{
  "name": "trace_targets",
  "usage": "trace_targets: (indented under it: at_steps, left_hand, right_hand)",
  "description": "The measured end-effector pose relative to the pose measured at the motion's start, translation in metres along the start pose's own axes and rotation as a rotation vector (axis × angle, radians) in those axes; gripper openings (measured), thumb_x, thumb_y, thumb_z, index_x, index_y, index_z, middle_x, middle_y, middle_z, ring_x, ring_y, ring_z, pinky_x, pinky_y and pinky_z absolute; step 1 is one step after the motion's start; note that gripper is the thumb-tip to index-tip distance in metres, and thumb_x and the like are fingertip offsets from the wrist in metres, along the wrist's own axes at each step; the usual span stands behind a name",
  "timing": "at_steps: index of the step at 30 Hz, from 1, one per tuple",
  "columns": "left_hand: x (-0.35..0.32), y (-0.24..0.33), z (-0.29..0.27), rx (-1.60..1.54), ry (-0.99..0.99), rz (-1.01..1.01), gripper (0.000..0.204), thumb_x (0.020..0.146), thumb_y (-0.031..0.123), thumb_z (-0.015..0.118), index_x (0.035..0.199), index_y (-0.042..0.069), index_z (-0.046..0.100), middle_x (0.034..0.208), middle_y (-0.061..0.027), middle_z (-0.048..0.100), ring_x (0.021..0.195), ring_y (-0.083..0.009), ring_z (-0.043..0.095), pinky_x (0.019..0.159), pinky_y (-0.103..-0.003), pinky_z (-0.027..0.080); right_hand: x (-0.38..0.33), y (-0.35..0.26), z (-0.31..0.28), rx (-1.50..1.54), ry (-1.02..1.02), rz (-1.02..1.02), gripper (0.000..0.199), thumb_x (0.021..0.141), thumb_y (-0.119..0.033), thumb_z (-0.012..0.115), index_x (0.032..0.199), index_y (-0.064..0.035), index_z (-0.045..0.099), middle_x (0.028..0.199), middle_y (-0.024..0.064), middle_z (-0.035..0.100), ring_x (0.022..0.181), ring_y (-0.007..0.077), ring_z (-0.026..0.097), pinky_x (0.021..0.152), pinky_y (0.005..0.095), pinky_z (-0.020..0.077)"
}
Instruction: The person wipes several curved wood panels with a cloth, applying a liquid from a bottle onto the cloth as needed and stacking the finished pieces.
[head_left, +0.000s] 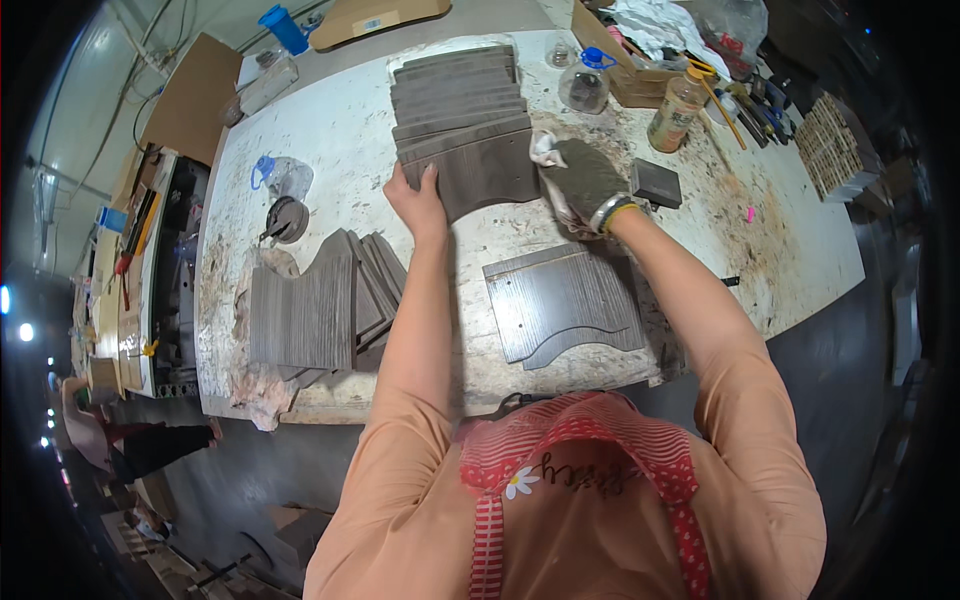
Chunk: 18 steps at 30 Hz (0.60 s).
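A row of grey wood-grain panels lies overlapped on the white table. The nearest grey panel has a curved near edge. My bare left hand grips its left side, thumb on the top face and fingers at the edge. At its right side is my right hand, in a dark grey-green glove, closed around a crumpled white cloth. The fingers under the glove are partly hidden. A shinier grey panel lies flat nearer me. More grey panels lean in a stack left of my forearm.
A small dark block sits beside my right wrist. Farther right stand a drink bottle, a blue-capped jug and a cardboard box. At left lie a tape roll and a clear bottle. Another person is far left.
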<state>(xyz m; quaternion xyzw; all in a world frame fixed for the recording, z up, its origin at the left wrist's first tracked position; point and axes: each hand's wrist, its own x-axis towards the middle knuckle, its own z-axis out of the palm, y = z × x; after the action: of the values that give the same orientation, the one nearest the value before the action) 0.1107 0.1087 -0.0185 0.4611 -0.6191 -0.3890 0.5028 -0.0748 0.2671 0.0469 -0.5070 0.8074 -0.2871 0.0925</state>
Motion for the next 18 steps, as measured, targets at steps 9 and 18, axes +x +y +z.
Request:
trace_targets:
  at_steps: [9, 18]
  left_hand:
    - [-0.043, 0.018, -0.017, 0.078, -0.035, -0.021, 0.073, 0.083, 0.022, 0.067, 0.140, -0.001, 0.028, 0.135, -0.0237, 0.033, 0.125, -0.0370, 0.037, 0.104, -0.043, 0.032]
    - [-0.179, 0.012, -0.088, 0.542, -0.763, 0.167, 0.083, 0.079, 0.035, 0.070, 0.139, -0.006, 0.029, 0.146, -0.0239, 0.026, 0.137, -0.0404, 0.019, 0.110, -0.052, 0.014]
  right_hand:
    - [-0.064, 0.062, -0.095, 0.304, 0.226, 0.166, 0.031, 0.086, -0.024, 0.062, 0.106, -0.0010, 0.065, 0.095, 0.0132, 0.069, 0.088, 0.0208, 0.063, 0.081, 0.0316, 0.0473]
    - [-0.129, -0.053, 0.033, -0.454, -0.175, -0.595, 0.019, 0.086, -0.015, 0.054, 0.099, -0.0066, 0.064, 0.103, 0.0129, 0.061, 0.096, 0.0283, 0.060, 0.087, 0.0391, 0.0476]
